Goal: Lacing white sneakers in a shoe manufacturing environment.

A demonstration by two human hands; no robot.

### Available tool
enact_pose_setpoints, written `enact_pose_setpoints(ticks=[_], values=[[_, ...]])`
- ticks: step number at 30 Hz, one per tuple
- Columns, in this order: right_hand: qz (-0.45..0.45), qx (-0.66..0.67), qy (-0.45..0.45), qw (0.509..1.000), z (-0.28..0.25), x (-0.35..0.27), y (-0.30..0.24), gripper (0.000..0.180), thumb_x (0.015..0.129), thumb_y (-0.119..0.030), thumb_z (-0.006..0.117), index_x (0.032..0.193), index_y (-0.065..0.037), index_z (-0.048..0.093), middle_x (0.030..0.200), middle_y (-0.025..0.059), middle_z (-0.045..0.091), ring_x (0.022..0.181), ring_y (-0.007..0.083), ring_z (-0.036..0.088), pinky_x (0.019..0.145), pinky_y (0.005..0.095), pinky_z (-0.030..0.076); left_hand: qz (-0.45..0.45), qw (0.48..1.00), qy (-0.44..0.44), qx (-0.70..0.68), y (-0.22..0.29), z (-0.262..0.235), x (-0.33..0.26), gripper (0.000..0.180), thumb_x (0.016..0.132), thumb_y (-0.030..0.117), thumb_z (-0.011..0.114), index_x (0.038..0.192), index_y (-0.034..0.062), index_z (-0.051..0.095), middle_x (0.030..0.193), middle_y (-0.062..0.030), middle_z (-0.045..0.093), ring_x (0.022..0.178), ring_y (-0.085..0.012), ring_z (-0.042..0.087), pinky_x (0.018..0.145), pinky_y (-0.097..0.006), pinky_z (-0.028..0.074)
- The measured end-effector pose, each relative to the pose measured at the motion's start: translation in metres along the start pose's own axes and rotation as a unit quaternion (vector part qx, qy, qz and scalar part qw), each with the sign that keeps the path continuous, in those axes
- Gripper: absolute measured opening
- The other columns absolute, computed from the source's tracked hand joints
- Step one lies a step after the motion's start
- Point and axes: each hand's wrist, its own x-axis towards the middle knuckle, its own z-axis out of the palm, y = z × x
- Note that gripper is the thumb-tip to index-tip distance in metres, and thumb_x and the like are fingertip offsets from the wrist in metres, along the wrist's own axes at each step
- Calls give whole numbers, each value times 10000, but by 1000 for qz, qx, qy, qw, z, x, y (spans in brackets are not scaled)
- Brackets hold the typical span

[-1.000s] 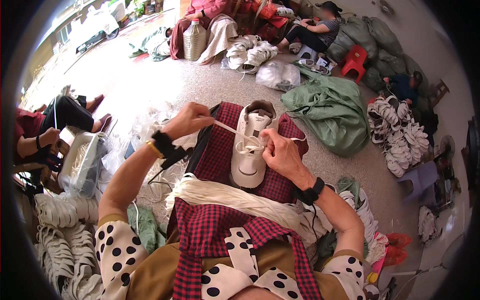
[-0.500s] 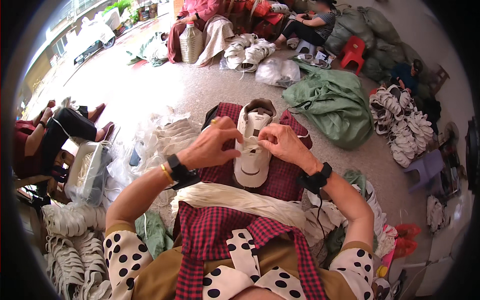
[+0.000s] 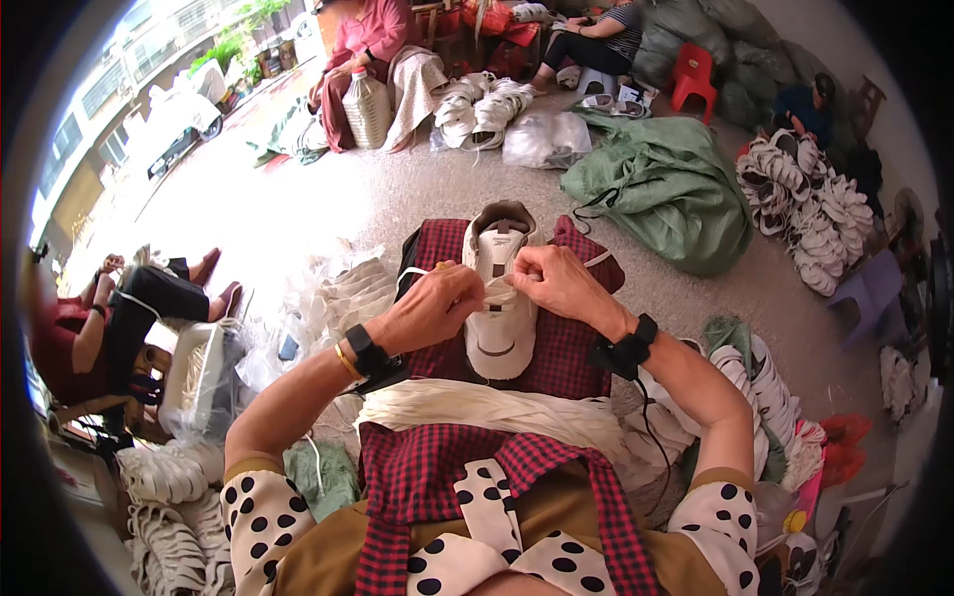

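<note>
A white and beige sneaker [image 3: 502,343] rests on the red-and-black checked cloth over my lap [image 3: 432,343], its toe toward me and its brown-lined opening away. My left hand [image 3: 437,306] is closed in a pinch at the left edge of the lacing area. From the other side my right hand [image 3: 564,288] pinches over the eyelets. A pale shoelace [image 3: 497,291] shows between the fingertips, partly hidden by them. Below the toe, a thick bundle of cream laces [image 3: 487,409] lies across my lap.
White shoe uppers [image 3: 343,293] in clear plastic lie to my left, with a lace-filled bin [image 3: 197,382] beyond. A green sack [image 3: 666,194] sits ahead right. Shoe piles [image 3: 810,219] and a red stool [image 3: 694,81] stand farther off. Several people sit around.
My left hand has gone from spread fingers to a pinch near the lacing. My right hand stays pinched there, shifted slightly left. The view has tilted a little.
</note>
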Motion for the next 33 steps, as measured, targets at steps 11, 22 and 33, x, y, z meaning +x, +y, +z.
enact_pose_setpoints(ticks=[11, 22, 33], values=[[-29, 42, 19, 999, 4, 4, 20, 321, 840, -264, 731, 768, 37, 647, 625, 106, 627, 592, 134, 591, 578, 342, 479, 57, 951, 0, 304, -3, 11, -6, 153, 843, 34, 591, 971, 17, 509, 855, -139, 556, 765, -316, 585, 578, -423, 501], [40, 210, 14, 977, -25, -17, 32, 317, 877, -230, 686, 659, -6, 638, 599, -13, 576, 562, 64, 473, 514, 285, 388, -119, 965, 26, 234, 7, 39, 4, 223, 884, 86, 525, 1055, 8, 403, 580, -211, 574, 518, -408, 602, 481, -529, 458], [4, -58, 146, 988, -55, -34, 30, 180, 800, -138, 744, 913, -29, 655, 879, 61, 631, 733, 191, 583, 673, 333, 489, -107, 971, 108, 182, 6, 8, -8, 242, 759, 34, 613, 989, 46, 540, 1069, -164, 519, 1042, -360, 531, 830, -454, 457]])
